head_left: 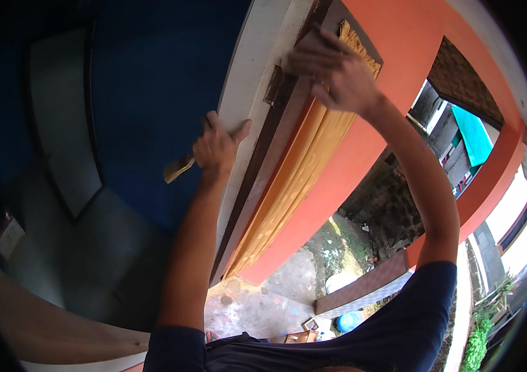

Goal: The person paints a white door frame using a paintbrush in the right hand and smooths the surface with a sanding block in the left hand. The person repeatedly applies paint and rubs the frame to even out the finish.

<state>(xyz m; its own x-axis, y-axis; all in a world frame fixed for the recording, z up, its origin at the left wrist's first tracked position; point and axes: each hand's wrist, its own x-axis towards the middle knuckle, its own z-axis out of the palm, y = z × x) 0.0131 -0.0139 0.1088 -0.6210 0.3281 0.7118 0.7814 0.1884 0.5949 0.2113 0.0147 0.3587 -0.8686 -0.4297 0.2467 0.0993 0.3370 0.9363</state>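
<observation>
My left hand rests on the edge of a whitish door, its thumb lying toward the door's edge. From under its palm sticks a paintbrush with pale bristles, pointing down and left; the rest of it is hidden by the hand. Higher up and to the right, my right hand is spread over the dark brown door frame, somewhat smeared by motion, with nothing visible in it. Between the two hands, a metal plate sits in the wood.
A yellow curtain hangs beside the frame, against an orange wall. Left of the door is a dark room with a blue wall. Below lie a stained floor, a small wooden item and a blue container.
</observation>
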